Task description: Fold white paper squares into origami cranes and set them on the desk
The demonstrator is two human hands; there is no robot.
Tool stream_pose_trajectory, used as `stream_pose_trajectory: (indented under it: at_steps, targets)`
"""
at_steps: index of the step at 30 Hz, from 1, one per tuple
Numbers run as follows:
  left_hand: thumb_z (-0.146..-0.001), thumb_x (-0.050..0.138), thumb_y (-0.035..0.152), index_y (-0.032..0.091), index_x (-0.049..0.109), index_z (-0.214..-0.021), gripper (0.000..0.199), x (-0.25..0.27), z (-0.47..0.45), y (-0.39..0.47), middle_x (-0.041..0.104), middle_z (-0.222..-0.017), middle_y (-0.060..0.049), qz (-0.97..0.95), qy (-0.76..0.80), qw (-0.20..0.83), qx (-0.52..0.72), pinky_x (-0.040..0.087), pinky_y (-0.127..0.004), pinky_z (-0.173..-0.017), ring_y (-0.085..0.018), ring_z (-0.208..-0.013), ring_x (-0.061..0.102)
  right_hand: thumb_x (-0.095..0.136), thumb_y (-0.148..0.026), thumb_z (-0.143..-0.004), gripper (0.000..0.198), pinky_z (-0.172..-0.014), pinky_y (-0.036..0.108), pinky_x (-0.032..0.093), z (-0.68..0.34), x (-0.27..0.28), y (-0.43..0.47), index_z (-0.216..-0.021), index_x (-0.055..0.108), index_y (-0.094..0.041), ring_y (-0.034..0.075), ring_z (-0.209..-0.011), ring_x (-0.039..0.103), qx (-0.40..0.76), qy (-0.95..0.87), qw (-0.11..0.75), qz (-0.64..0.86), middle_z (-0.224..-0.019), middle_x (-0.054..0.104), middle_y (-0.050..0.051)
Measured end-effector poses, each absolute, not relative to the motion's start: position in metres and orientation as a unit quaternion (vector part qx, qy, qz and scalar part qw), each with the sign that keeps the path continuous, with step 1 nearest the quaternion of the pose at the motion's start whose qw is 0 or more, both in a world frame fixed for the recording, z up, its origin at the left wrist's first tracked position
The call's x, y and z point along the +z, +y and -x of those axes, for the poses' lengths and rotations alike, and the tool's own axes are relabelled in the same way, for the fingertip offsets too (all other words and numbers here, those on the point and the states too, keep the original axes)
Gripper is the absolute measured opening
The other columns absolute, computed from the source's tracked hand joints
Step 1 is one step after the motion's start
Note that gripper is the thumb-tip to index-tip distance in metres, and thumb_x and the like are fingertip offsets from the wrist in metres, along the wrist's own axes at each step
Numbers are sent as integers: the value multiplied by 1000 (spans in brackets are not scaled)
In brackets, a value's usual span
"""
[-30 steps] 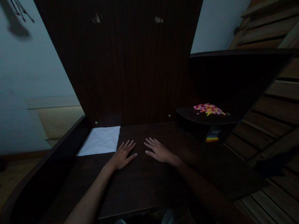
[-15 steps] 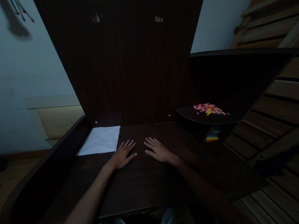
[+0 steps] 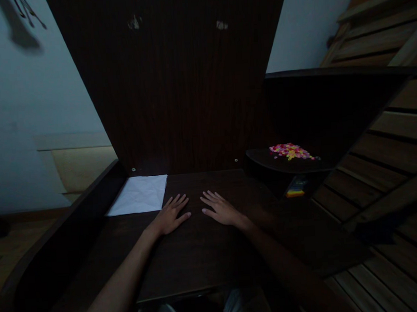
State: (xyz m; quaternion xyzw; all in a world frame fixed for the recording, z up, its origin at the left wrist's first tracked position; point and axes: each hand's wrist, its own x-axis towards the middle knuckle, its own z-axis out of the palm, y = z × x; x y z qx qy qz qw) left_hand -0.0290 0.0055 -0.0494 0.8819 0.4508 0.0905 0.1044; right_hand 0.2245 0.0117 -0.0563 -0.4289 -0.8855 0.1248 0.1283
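Observation:
My left hand lies flat on the dark wooden desk, fingers spread and holding nothing. Just beyond it to the left is a folded white cloth or paper sheet, its right edge close to my fingers. My right hand rests palm down on the same desk, also with its fingers apart and nothing in it. A gap of bare wood separates the two hands. On a small rounded shelf at the right sits a pile of small pink, red and yellow pieces, too small to name.
Under the shelf is a compartment holding a yellow and blue item. A tall dark back panel rises behind the desk, and a raised side board bounds the left. Wooden slats stand at the right.

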Motion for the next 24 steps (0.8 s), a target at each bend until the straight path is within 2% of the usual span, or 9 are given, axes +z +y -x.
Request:
stream_pose_trajectory:
  at_steps: [24]
  targets:
    - [-90, 28, 60, 19, 30, -144, 68, -54, 30, 8, 26, -151, -10, -881, 451, 106, 96, 15, -48, -114, -26, -141, 17, 28, -57, -92, 63, -115, 45, 15, -224, -57, 13, -143, 34, -19, 23, -142, 18, 134, -882, 129, 433, -151, 26, 10]
